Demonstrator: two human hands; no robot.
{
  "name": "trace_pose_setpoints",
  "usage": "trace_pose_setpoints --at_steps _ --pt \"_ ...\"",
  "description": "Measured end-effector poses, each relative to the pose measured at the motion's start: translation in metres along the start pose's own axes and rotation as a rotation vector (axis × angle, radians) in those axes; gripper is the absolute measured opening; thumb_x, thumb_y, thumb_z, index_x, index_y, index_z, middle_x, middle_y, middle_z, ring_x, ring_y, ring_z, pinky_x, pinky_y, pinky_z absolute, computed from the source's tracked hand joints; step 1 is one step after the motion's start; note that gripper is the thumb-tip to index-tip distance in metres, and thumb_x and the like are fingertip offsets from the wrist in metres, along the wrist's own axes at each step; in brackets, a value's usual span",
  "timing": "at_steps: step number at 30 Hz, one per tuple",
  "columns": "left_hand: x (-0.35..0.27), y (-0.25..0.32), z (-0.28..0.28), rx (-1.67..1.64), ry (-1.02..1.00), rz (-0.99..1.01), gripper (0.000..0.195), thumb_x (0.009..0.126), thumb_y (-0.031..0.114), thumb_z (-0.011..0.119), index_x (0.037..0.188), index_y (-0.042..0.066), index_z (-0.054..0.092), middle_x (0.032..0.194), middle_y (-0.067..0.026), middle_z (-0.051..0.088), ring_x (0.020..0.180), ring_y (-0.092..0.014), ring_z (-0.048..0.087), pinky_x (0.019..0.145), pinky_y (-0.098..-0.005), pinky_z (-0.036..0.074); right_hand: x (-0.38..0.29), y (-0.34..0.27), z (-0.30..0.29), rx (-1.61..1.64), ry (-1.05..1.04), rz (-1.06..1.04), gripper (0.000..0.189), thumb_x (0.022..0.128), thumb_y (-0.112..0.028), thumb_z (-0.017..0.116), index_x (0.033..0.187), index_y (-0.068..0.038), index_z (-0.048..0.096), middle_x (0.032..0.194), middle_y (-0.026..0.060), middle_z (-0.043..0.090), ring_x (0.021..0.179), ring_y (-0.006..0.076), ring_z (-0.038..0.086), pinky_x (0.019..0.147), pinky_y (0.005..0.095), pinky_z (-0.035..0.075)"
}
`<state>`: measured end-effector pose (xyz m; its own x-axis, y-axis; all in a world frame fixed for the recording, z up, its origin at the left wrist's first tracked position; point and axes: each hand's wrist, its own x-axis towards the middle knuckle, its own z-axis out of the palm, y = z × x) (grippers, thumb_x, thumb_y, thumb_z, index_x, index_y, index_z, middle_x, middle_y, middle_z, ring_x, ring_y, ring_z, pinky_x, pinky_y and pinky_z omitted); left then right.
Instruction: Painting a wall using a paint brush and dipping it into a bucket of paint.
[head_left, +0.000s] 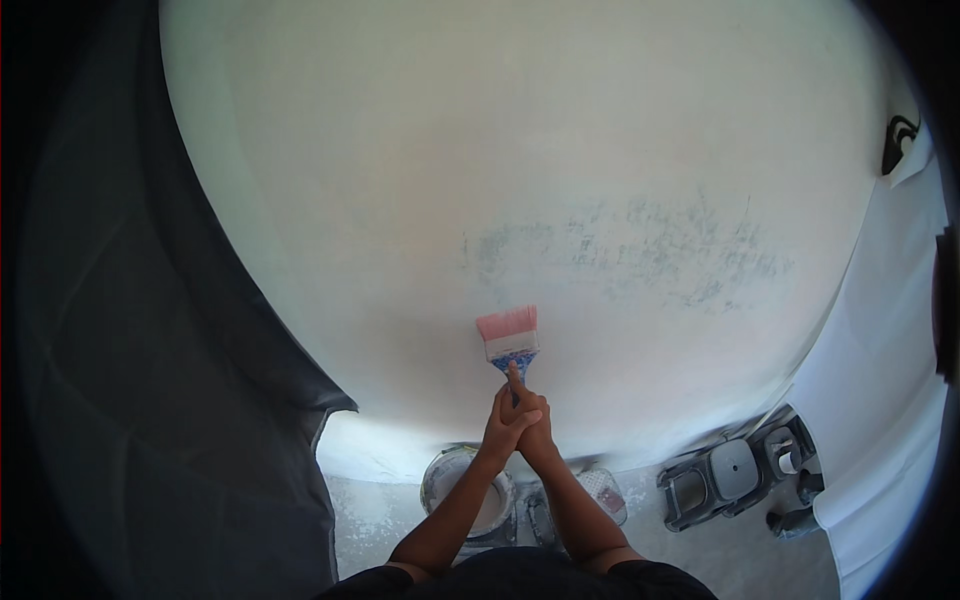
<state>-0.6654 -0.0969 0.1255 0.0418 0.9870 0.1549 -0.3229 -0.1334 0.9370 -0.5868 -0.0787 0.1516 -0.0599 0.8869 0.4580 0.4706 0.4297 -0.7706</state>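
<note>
A wide flat paintbrush (510, 337) with pink bristles, a pale ferrule and a blue handle points up at the centre. My right hand (529, 412) grips its handle, one finger stretched along it. Against that hand, from the left, my left hand (504, 431) is clasped, and its fingers are partly hidden. Behind the bristles spreads a whitish wall (525, 150). Above and to the right of the brush, the wall bears a patch of grey-blue marks (705, 255). Whether the bristles touch the wall I cannot tell.
Below my left forearm stands a bucket (487, 510) of pale liquid. A spattered tray (604, 491) lies beside my right forearm. Dark plastic stools (735, 469) stand lower right. A dark sheet (240, 337) hangs left, a white one (877, 360) right. The grey floor (375, 517) has white splashes.
</note>
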Motion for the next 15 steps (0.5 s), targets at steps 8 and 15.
trace_pose_setpoints --at_steps 8,15 --pt "-0.044 -0.062 0.027 0.120 -0.051 -0.309 0.095 0.077 0.032 0.077 0.146 -0.003 0.021 0.139 -0.0215 0.039 0.130 -0.031 0.042 0.107 -0.0375 0.038 -0.064 0.048 -0.030 -0.139 -0.056 0.198 0.050 0.089 -0.014 0.051 0.137 0.001 0.047 0.070 0.0239 0.063 0.060 0.0370 0.066 0.058 0.0407 0.052" --pt "-0.015 0.041 0.086 0.371 -0.189 0.318 0.102 0.077 0.033 0.078 0.146 -0.006 0.014 0.140 -0.0274 0.033 0.133 -0.036 0.037 0.108 -0.0409 0.035 -0.002 -0.040 -0.097 0.073 0.340 -0.181 0.040 0.091 -0.018 0.054 0.128 -0.003 0.055 0.065 0.0188 0.060 0.055 0.0274 0.064 0.050 0.0341 0.047"
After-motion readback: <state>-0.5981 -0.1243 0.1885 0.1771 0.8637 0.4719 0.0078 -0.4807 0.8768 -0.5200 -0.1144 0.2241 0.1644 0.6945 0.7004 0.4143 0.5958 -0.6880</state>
